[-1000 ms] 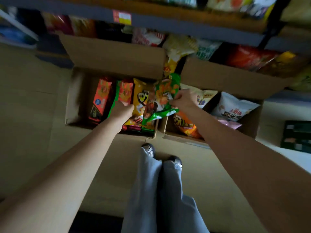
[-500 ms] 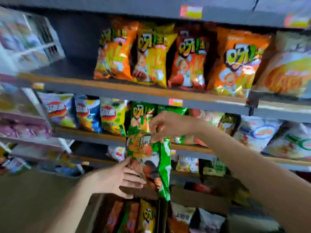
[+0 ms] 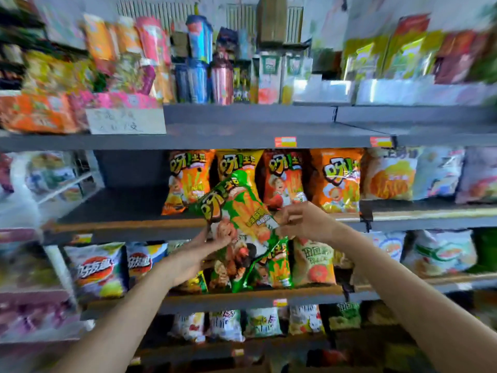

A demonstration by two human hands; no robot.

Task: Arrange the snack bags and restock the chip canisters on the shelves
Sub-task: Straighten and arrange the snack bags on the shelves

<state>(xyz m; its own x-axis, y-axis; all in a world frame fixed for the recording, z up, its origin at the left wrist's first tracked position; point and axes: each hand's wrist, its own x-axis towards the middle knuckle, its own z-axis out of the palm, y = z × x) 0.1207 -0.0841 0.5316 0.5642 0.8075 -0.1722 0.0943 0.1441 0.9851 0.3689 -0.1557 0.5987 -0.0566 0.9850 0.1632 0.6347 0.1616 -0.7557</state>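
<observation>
Shelf (image 3: 129,224) in front is packed with orange chip bags (image 3: 285,179). Green snack bag (image 3: 239,219) is up in front of them, tilted, long axis running top-left to bottom-right. Left hand (image 3: 196,251) grips its lower left edge, right hand (image 3: 304,222) pinches the right side.

Head view: bright, even light, colours saturated. Heavy motion blur at left, right and top edges; centre sharper. Wide-angle bowing of the shelves (image 3: 242,135). Glare on foil bags (image 3: 333,181); bottom rows dim
</observation>
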